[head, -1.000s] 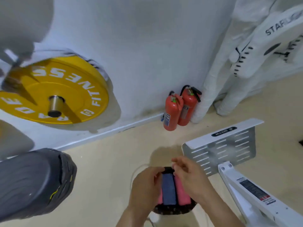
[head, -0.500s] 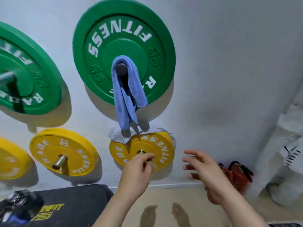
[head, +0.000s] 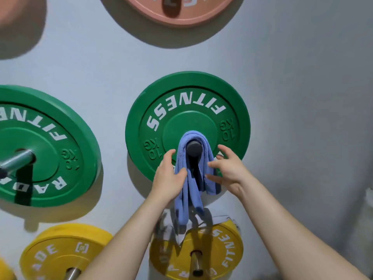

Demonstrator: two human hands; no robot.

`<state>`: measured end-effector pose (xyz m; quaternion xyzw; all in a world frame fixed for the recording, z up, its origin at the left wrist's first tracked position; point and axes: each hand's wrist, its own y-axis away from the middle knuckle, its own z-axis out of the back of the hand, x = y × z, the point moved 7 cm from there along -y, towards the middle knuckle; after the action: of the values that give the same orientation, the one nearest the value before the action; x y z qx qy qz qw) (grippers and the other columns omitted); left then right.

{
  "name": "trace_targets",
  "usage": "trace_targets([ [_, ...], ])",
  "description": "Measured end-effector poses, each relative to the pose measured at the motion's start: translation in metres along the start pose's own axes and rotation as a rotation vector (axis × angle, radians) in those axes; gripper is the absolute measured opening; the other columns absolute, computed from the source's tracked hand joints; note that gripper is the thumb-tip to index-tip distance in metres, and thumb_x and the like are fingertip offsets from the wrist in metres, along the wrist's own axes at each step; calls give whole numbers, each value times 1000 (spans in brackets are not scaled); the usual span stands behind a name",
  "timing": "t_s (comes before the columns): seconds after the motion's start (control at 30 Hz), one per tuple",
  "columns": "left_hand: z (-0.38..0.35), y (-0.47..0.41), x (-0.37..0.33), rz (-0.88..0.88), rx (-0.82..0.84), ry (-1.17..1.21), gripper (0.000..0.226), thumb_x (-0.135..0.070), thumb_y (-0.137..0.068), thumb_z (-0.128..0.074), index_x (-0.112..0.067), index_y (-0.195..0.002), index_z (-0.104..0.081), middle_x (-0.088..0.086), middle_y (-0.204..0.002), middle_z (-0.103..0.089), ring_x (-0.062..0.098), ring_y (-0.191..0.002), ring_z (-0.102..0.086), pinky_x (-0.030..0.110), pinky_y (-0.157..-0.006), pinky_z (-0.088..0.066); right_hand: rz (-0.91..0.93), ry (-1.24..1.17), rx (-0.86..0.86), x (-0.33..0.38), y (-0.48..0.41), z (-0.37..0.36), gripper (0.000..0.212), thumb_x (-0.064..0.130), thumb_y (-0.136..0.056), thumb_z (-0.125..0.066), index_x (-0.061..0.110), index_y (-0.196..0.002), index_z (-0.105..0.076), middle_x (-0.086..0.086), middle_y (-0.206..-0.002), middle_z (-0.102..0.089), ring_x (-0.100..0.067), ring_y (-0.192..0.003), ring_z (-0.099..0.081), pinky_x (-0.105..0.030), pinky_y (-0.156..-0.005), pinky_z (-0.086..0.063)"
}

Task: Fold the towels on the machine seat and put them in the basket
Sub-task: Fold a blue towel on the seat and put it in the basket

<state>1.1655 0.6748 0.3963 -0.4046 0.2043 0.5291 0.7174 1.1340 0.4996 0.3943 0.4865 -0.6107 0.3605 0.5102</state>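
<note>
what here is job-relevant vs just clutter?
Job:
blue towel draped over the peg of the green plate
left hand, touching the towel
right hand, open beside it
grey-white cloth on the yellow plate, possibly another towel

Clutter:
green plate
yellow plate
pink plate

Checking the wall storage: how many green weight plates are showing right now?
2. One green plate is in the centre, with the blue towel draped over its peg; the other green plate is at the left edge, partly cut off. More may lie outside the frame.
</note>
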Motion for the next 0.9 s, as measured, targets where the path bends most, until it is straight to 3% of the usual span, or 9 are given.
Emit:
trace_targets([
  [0.07, 0, -22, 0, 58, 10, 91, 66, -22, -90, -57, -25, -146, -22, 8, -139, -47, 22, -110, -51, 36, -94, -42, 8, 29, -53, 5, -21, -6, 78, -16, -84, -53, 26, -146, -32, -12, -147, -32, -27, -111, -48, -41, -71, -57],
  [0.13, -6, -40, 4, 80, 32, 49, 69, -22, -90, -58, -23, -147, -19, 11, -136, -51, 23, -102, -53, 34, -89, -42, -4, 70, -76, 2, -38, -12, 79, -17, -83, -52, 26, -146, -31, -12, -142, -39, -28, -108, -52, -40, -68, -57],
  [0.23, -18, -60, 19, 161, 76, 111, 62, -22, -87, -62, -19, -142, -33, 3, -123, -62, 24, -106, -61, 37, -93, -47, -25, 81, -112, -8, -55, -14, 64, -15, -84, -53, 17, -139, -42, -12, -110, -61, -22, -85, -61, -39, -74, -56],
  [0.33, -17, -72, 23, 161, 37, 135, 17, -18, -87, -60, -18, -102, -67, -5, -86, -70, 22, -85, -66, 37, -79, -53, -2, 144, -129, -6, -62, -12, 27, -10, -85, -54, 1, -107, -63, -13, -89, -63, -18, -70, -57, -32, -67, -55],
  [0.4, -6, -73, 18, 120, -55, 97, 13, -15, -88, -53, -17, -87, -66, 0, -81, -67, 27, -82, -62, 33, -67, -45, 34, 204, -138, 2, -62, -7, 17, -8, -85, -49, -7, -95, -63, -12, -81, -58, -20, -70, -52, -32, -65, -53],
  [0.53, 26, -62, -9, -1, -251, 165, 15, -10, -92, -43, -18, -96, -56, -9, -83, -56, 17, -82, -51, 27, -66, -32, 132, 249, -192, 24, -54, 12, 22, 3, -90, -40, 2, -91, -62, -7, -73, -56, -18, -64, -48, -34, -57, -50],
  [0.63, 43, -40, -41, -113, -292, 284, 17, -11, -91, -44, -22, -98, -55, -13, -79, -57, 7, -72, -52, 23, -61, -37, 233, 329, -243, 44, -35, 30, 18, 14, -87, -45, 11, -82, -61, -5, -73, -59, -19, -65, -49, -31, -61, -41],
  [0.8, 25, 5, -75, -69, 152, 617, 12, -15, -95, -50, -24, -99, -58, -1, -69, -64, 10, -55, -54, 18, -49, -42, 108, 165, -119, 50, 24, 62, 9, 20, -86, -55, 16, -81, -62, -2, -72, -62, -18, -64, -55, -28, -60, -42],
  [0.9, -3, 46, -87, -149, 419, 600, 14, -21, -95, -55, -28, -107, -55, -10, -82, -67, 3, -66, -59, 15, -57, -47, -6, 43, -38, 30, 62, 88, 14, 21, -89, -58, 12, -84, -68, -7, -84, -67, -20, -74, -62, -31, -69, -48],
])
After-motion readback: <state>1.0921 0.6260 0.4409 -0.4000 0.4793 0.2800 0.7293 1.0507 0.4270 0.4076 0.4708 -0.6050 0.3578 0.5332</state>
